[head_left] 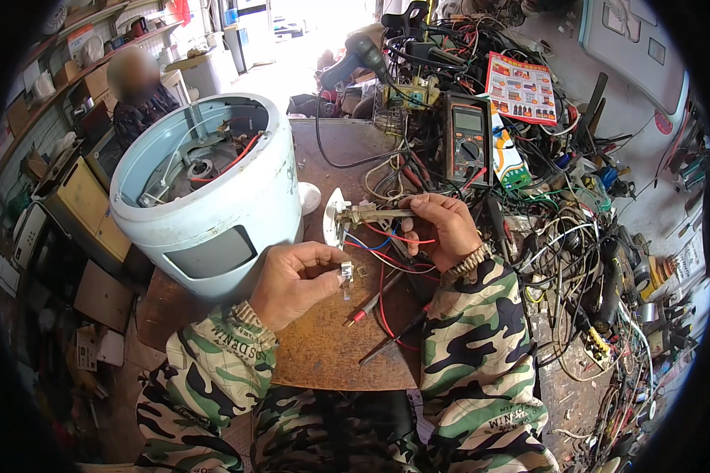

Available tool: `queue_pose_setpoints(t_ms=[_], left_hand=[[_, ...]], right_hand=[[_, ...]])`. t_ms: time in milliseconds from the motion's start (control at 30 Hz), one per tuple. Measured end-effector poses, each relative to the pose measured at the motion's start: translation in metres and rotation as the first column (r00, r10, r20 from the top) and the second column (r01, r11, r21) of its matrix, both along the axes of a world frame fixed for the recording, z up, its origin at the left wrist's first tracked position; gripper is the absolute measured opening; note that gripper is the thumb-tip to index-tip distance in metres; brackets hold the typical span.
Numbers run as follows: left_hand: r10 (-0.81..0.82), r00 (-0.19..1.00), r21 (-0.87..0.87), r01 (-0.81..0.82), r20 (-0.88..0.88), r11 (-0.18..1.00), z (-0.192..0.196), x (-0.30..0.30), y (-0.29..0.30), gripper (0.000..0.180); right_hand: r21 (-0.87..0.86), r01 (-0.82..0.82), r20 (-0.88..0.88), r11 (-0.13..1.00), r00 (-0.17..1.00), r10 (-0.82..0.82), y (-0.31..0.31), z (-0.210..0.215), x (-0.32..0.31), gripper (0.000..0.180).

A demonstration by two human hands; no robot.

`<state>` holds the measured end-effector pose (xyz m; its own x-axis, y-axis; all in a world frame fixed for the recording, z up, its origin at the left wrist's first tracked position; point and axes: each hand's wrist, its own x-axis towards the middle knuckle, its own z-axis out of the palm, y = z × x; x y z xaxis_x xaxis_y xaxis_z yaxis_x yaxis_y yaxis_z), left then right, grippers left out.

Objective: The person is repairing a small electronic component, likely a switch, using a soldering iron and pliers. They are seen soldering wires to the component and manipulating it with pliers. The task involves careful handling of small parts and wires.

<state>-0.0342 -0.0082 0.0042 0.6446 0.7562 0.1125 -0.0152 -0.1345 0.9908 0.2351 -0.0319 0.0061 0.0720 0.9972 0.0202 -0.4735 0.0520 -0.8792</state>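
Between thumb and fingers, my left hand [296, 280] pinches a small silvery bracket-like piece [346, 273]; its exact kind is unclear. My right hand [443, 225] grips a metal rod-like part [383, 214], and a white disc [336, 219] sits at the left end of that part. Red and blue wires [383, 240] hang below it. Under my hands, on the brown tabletop [308, 355], lie a red test probe [365, 310] and a black test probe [394, 339]. Left of my hands stands a pale blue, drum-shaped appliance housing [276, 181], its top uncovered and red wires inside.
A multimeter [468, 140] leans against a heap of tangled cables [560, 236] on the right. Beyond it are a heat gun [363, 59] and a red printed sheet [521, 88]. At the far left, a person [138, 94] is near cluttered shelves and a yellow cabinet [91, 206].
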Motion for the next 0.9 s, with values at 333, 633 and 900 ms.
queue_pose_setpoints(t_ms=[333,633,900], left_hand=[[-0.126,0.964,-0.02,0.124,-0.234,0.992,0.008,-0.015,-0.006,0.023],[0.177,0.882,0.527,0.091,-0.437,0.845,0.0,-0.007,-0.007,0.024],[0.312,0.834,0.729,0.146,-0.454,0.669,-0.004,-0.003,-0.01,0.018]], right_hand=[[0.009,0.005,0.056,1.0,0.998,-0.005,0.008,0.002,-0.007,0.018],[0.018,0.017,0.054,1.0,0.998,-0.017,0.001,0.0,0.0,0.019],[0.019,0.012,0.053,1.0,0.999,-0.013,0.002,0.004,-0.003,0.019]])
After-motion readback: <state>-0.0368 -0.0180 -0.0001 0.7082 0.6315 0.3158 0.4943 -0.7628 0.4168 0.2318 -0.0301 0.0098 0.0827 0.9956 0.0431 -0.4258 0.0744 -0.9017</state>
